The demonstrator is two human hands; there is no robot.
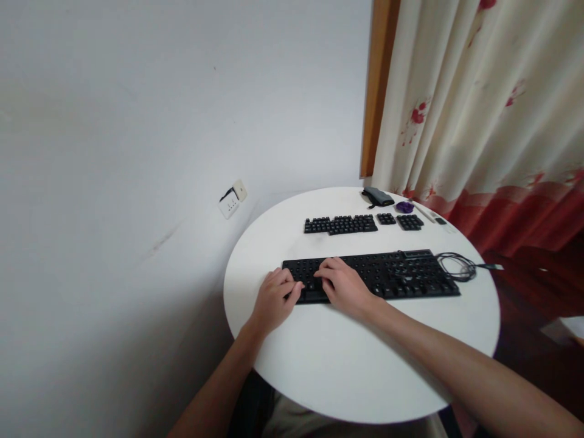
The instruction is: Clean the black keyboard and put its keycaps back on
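Observation:
A black keyboard point(387, 277) lies on the white round table, many of its key positions bare of keycaps. My left hand point(276, 297) rests at its left end, fingers bent over the edge and thumb reaching onto the lower rows. Over the left part of the board, my right hand point(344, 285) has its fingers curled and pressed together, tips down at the key positions. Anything between those fingertips is too small to make out. Beyond the keyboard lie black keycaps in a large block point(342, 224), a small block point(386, 219) and a number-pad block point(409, 222).
On the round table point(356, 365), a coiled cable point(460, 267) lies right of the keyboard. A grey pouch point(378, 197), a purple item point(404, 207) and small pieces sit at the far edge. A wall with a socket point(229, 205) borders the left; a curtain point(456, 121) hangs behind.

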